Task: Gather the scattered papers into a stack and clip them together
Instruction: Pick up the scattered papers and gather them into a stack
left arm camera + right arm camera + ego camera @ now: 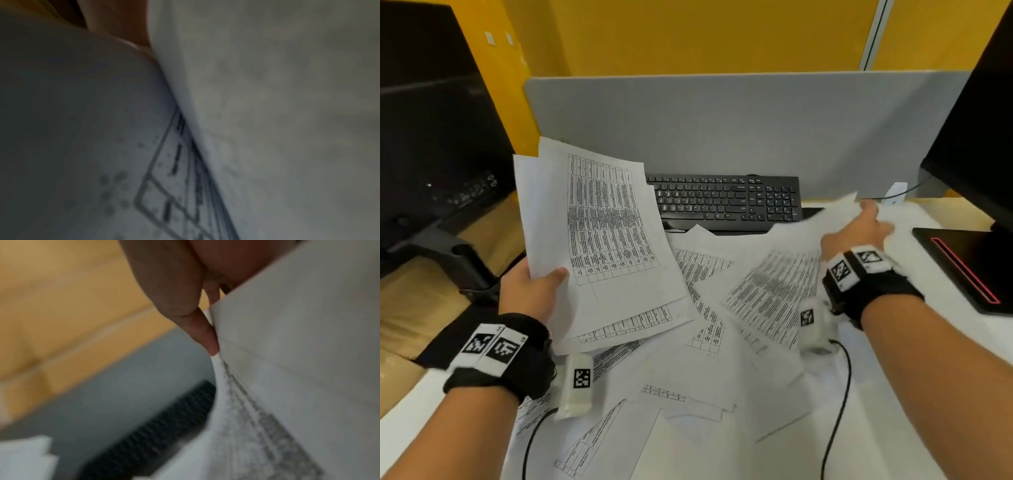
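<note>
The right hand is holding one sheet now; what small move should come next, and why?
Probably carry that sheet across onto the bundle that the left hand holds up. The right hand already pinches it, lifted off the desk.

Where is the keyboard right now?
In the head view the black keyboard sits at the back middle of the desk against the grey divider, between the sheets in the left hand and the right hand, its front edge under loose papers.
</note>
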The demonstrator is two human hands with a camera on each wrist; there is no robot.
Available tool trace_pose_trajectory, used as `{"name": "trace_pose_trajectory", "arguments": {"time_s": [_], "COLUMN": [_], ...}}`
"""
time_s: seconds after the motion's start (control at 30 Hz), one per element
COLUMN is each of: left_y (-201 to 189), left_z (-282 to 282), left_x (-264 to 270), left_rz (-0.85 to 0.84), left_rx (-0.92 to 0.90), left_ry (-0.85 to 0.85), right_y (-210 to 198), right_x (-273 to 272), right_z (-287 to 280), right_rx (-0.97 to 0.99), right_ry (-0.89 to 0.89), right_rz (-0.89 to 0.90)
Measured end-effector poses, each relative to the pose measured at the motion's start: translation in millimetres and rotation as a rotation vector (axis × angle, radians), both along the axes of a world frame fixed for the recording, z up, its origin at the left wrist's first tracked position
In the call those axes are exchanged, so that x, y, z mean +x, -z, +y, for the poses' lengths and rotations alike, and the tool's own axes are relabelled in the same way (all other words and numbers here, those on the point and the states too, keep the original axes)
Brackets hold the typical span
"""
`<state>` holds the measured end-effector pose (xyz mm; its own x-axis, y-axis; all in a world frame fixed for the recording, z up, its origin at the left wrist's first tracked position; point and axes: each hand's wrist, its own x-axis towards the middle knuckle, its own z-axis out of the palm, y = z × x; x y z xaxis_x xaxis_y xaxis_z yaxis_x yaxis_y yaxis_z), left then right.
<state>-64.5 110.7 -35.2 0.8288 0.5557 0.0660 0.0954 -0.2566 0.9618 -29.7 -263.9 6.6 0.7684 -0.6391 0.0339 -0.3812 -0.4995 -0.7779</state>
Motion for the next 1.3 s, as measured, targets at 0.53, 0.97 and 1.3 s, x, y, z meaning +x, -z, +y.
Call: {"name": "trace_pose_trajectory", "arguments": {"time_s": [0.53,0.97,1.3], "left_y": [-21,-8,-21], "left_z": [-38,-68,39], "left_x": [4,-4,13], "left_rz": [-0.037,0.015,-0.052], "left_rx": [-0.095,-0.168,-0.02], "left_ry": [0.412,0.461,-0.072], "right_y": [-105,-54,-4], "right_x": [-7,32,41], "right_z": [58,54,81], "right_rx": [0.386,0.481,-0.164], "right_ry": [-0.864,-0.511,-0.61], "right_rz": [-0.255,-0.212,0.271]}}
